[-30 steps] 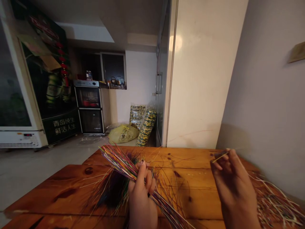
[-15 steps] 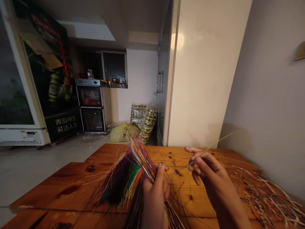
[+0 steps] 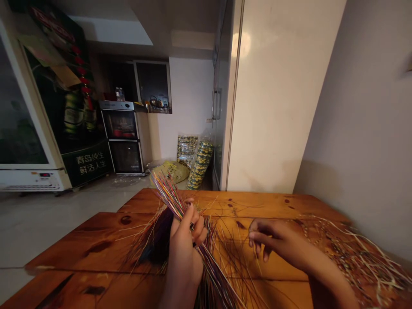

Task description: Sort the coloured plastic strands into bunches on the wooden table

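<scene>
My left hand (image 3: 189, 231) is wrapped round a bundle of thin multicoloured strands (image 3: 169, 193), whose upper ends point up and left while the rest trail down towards the lower right. To its right, my right hand (image 3: 262, 238) hangs over the table with thumb and fingers pinched together. A thin pale strand seems to dangle below those fingertips. Behind and left of my left hand lies a pile of dark and coloured strands (image 3: 157, 236) on the wooden table (image 3: 86, 244). Loose dark strands (image 3: 238, 262) are spread between the two hands.
Braided cords and pale strings (image 3: 363, 257) lie tangled at the table's right side. Beyond the table are a yellow plastic bag (image 3: 177, 171), a wrapped patterned roll (image 3: 201, 165), a two-door cabinet (image 3: 124, 141), a glass-door fridge (image 3: 32, 178) and a tall white panel (image 3: 270, 98).
My left hand and the bundle have shifted left, and the bundle leans further left. My right hand has dropped, and the light strand that stretched up across it now appears to hang down.
</scene>
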Motion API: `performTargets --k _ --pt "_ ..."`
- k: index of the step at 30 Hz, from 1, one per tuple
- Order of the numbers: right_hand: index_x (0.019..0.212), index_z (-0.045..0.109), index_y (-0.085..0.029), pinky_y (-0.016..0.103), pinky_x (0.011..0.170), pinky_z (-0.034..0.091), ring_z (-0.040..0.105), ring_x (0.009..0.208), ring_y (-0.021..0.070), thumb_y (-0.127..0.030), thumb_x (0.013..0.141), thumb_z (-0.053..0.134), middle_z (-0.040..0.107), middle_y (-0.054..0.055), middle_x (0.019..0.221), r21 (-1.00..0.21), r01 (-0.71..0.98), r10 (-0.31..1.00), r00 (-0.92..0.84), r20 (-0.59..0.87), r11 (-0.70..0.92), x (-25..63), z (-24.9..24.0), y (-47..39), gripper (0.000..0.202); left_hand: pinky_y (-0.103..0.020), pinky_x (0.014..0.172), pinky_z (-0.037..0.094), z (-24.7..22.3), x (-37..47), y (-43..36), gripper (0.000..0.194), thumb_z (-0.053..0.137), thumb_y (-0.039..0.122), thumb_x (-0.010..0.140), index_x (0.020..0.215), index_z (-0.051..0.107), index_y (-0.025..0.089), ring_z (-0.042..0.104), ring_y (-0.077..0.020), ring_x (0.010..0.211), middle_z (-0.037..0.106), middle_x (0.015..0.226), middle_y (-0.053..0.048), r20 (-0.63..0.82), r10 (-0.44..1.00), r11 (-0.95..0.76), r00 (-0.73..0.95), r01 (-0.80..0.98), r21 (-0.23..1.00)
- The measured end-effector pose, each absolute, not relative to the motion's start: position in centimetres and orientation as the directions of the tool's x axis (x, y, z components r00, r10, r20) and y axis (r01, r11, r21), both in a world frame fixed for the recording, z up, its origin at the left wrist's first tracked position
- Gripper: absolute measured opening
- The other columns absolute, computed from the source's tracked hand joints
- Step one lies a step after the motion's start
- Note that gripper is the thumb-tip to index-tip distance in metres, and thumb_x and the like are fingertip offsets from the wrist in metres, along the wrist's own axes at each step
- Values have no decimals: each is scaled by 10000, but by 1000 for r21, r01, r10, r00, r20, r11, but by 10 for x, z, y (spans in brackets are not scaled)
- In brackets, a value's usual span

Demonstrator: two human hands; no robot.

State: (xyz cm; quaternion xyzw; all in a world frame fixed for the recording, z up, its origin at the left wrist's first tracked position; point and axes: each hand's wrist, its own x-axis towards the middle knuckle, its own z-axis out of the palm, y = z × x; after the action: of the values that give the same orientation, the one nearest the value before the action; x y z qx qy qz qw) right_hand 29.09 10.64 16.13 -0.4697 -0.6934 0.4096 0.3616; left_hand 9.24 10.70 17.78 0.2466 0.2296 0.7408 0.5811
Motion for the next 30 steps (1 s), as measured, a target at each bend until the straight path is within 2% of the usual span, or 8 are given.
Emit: performTargets --k 5,9,12,18,21,24,27,30 --pt "627 528 -176 177 399 406 531 414 87 -177 766 487 555 -32 528 -785 614 934 -322 -153 83 276 134 128 145 -145 342 114 178 90 108 267 707 197 678 845 503 157 201 7 379 293 589 106 112 971 -233 -209 -746 624" --pt "666 572 -166 162 408 371 572 443 85 -120 708 483 612 -11 584 -679 734 921 -245 -303 -28 266 121 147 108 -138 343 128 178 88 110 223 682 174 704 837 504 153 214 8 379 300 583 104 103 969 -237 -223 -741 629" --pt "703 617 -166 188 464 391 595 529 111 -179 715 514 640 6 628 -634 773 950 -205 -235 10 274 117 157 104 -138 340 125 179 87 111 215 672 162 712 840 500 156 209 9 370 307 583 105 102 969 -239 -226 -744 624" --pt "739 671 -161 261 653 416 614 720 177 -270 764 485 699 67 771 -515 844 989 -129 73 148 304 124 162 217 -143 335 111 177 86 113 213 667 152 711 847 503 153 206 8 369 297 580 105 118 971 -237 -210 -750 617" --pt "751 695 -158 264 612 385 612 711 191 -319 776 480 707 88 777 -419 905 997 -60 40 71 310 129 157 269 -144 333 113 177 87 113 218 680 166 704 828 501 155 205 4 369 285 570 107 119 970 -238 -210 -745 624" --pt "684 712 -181 263 554 346 609 651 190 -333 740 531 702 75 702 -319 948 992 -65 -105 28 307 131 149 243 -144 332 112 177 87 113 237 695 179 691 792 483 157 202 5 370 294 574 106 117 975 -222 -191 -744 631" --pt "603 701 -190 270 518 331 604 585 193 -379 730 568 689 76 635 -292 956 976 -78 -202 16 298 136 139 263 -144 333 103 177 89 113 269 711 196 673 777 466 157 194 12 373 327 592 104 111 986 -166 -123 -753 637" --pt "604 697 -189 290 551 359 615 598 212 -455 789 526 692 101 645 -318 948 996 -45 -72 20 286 149 126 366 -142 340 89 177 90 113 279 714 214 668 795 473 153 177 16 375 323 590 107 94 995 -75 -17 -747 661"
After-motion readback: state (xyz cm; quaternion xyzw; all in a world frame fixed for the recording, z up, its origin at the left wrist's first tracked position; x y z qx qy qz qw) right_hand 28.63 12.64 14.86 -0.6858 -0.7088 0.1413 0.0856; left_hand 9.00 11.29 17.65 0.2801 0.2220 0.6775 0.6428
